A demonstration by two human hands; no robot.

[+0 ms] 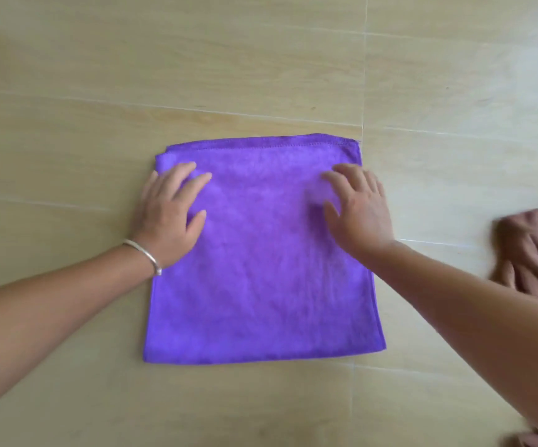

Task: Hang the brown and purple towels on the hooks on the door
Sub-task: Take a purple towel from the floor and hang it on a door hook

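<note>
While purple towel [261,253] lies flat, both hands [170,214] press it.

Hands [262,214] on towel [261,285], floor [67,91] beneath

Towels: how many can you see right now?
2. The purple towel lies flat on the floor under both hands. The brown towel lies bunched at the right edge, partly cut off; more may lie out of frame.

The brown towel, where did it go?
In the head view, the crumpled brown cloth towel lies on the tan tiled floor at the right edge, just right of the flat purple towel.
</note>
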